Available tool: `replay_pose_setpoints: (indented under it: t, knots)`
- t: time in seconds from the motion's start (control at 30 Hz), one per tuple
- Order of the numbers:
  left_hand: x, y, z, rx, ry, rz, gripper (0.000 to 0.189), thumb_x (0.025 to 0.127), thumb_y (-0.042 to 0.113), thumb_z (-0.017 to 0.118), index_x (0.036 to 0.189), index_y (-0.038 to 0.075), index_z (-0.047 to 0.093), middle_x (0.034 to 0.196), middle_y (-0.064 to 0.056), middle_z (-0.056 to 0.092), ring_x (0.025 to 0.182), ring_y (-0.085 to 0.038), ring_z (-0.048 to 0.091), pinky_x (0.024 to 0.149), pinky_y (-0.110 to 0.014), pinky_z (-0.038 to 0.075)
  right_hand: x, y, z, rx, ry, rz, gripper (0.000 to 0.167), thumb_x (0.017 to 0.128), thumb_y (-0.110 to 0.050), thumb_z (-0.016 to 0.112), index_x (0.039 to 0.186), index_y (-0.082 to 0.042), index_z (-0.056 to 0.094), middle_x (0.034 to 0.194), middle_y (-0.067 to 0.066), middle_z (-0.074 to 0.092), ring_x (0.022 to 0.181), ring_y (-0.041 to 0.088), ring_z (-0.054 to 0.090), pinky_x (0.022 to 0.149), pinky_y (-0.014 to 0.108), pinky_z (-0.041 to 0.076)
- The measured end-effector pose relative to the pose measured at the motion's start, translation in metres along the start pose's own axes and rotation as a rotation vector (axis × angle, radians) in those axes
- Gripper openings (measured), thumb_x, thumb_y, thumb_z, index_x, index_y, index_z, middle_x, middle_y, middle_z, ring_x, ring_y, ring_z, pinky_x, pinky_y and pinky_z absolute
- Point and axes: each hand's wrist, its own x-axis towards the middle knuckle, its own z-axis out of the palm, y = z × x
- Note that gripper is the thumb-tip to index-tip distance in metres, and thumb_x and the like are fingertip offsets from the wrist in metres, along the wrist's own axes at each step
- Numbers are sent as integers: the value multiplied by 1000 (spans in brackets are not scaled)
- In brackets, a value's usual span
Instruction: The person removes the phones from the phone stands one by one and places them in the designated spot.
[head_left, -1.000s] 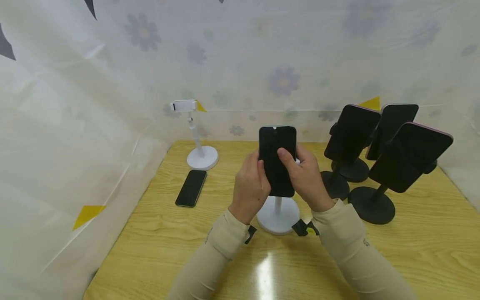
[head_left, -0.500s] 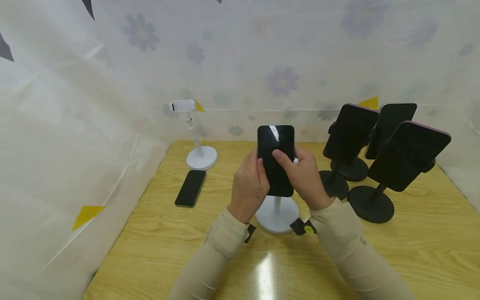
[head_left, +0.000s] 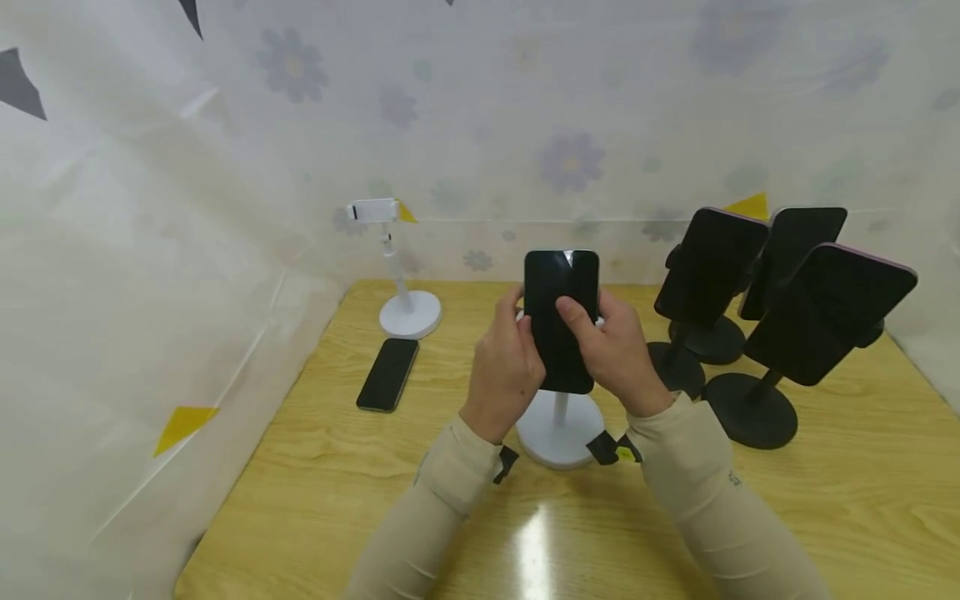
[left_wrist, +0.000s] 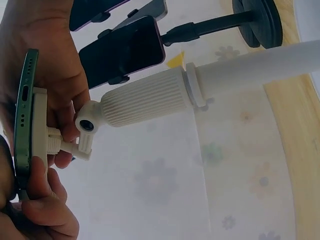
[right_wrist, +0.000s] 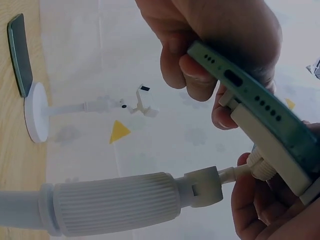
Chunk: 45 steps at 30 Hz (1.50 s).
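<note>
Seating: the dark-screened, green-edged phone (head_left: 557, 342) is probably calling for even pressure from both sides, with the white plastic holder (right_wrist: 270, 150) being braced from behind to spare its slim joint (right_wrist: 234, 174).
Phone's place: resting against that holder, atop the white round-based stand (head_left: 561, 435), above the wood-grain counter (head_left: 300, 517).
Left hand (head_left: 504, 367): curling around the phone's left edge, fingers (right_wrist: 200, 91) reaching behind.
Right hand (head_left: 618, 354): clamping the opposite edge, thumb (head_left: 576, 315) lying across the front.
</note>
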Motion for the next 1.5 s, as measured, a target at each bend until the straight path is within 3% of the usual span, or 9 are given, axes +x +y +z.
replay_pose_setpoints:
  t: [0.2,0.3,0.5,0.63,0.83,0.97,1.2,1.33,1.5]
  knots:
    - [0,0,0,-62,-16,-36,30,107,13,35,134,2,42,86,-11,64,63,-18,60,55,-24,52,0,2,0,38,1,-39,32,103,-18,54,122,7,60,116,26,68,85,-2,71,71,26,60]
    - [2,1,0,-100,-24,-55,29,108,15,34,133,3,42,85,-11,63,63,-17,61,55,-23,51,0,3,-1,45,7,-56,31,103,-17,53,122,7,59,114,27,68,82,-10,66,71,21,59]
    - [3,3,2,-167,-32,-102,28,107,13,35,131,3,44,84,-11,63,65,-19,61,56,-23,51,0,6,-2,54,31,-96,29,103,-15,53,118,9,60,110,29,68,84,-10,66,70,17,57]
    - [3,3,3,-187,-31,-115,25,107,12,35,124,0,49,93,-15,66,74,-21,66,62,-27,56,0,8,-1,75,55,-115,28,102,-12,54,116,10,61,107,30,68,84,-7,66,69,17,58]
    - [4,1,2,-221,-48,-123,27,108,14,35,116,-3,55,97,-17,67,79,-25,65,68,-33,56,0,9,-1,122,58,-94,32,103,-14,52,121,12,58,112,31,65,86,-7,67,70,18,58]
    - [5,-3,0,-337,-104,-185,31,109,17,33,119,-2,55,103,-17,67,86,-25,65,75,-32,55,0,8,0,151,49,-72,35,104,-17,51,123,12,57,117,32,64,88,-6,67,72,19,58]
    - [6,-6,-1,-548,-195,-280,35,110,22,28,125,0,51,113,-19,65,96,-28,64,82,-33,55,2,6,-1,162,38,-67,35,104,-19,50,122,10,59,111,28,66,83,-3,70,71,22,59]
    - [4,-5,-2,-625,-190,-302,36,110,23,27,129,0,48,116,-20,65,98,-30,66,82,-33,56,1,6,-2,159,22,-70,34,104,-19,49,121,9,59,109,28,66,82,-1,70,71,23,60]
    - [3,-2,1,-709,-165,-279,38,110,23,25,139,2,40,118,-22,61,100,-32,65,85,-33,56,0,7,-4,170,2,-69,36,105,-21,47,123,8,58,111,26,66,84,-1,70,72,23,60]
